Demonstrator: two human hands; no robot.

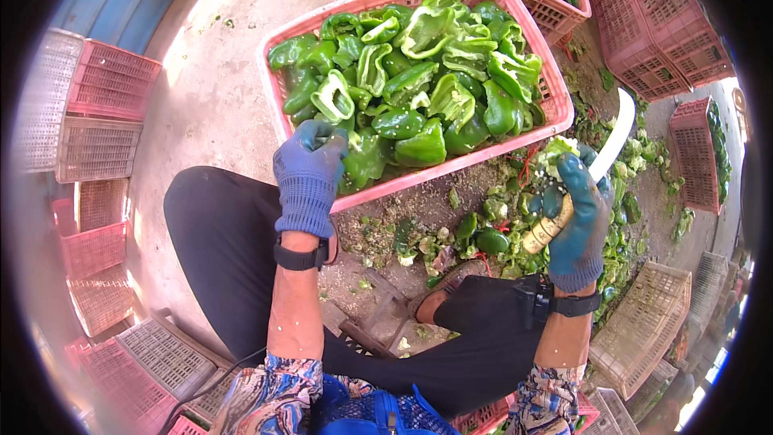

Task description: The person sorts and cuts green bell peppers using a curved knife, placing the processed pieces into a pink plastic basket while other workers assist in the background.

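My left hand [310,163], in a blue knit glove with a coated palm, is at the near left corner of a pink plastic crate [483,145] full of cut green bell peppers [423,32]. Its fingers are curled in beside a green pepper piece [366,157]; whether they grip anything is hidden. My gloved right hand [576,201], to the right of the crate, is wrapped round the yellowish handle of a knife [618,133], its pale curved blade pointing up and away. A pale green pepper core [557,151] shows at the fingertips of that hand.
Pepper scraps [495,209] and seeds litter the floor under my right hand. Behind the full crate stands another crate of peppers [555,12]. Stacked pink crates [656,24] rise at the far right, and more crates [113,80] line the left. My knees flank the work.
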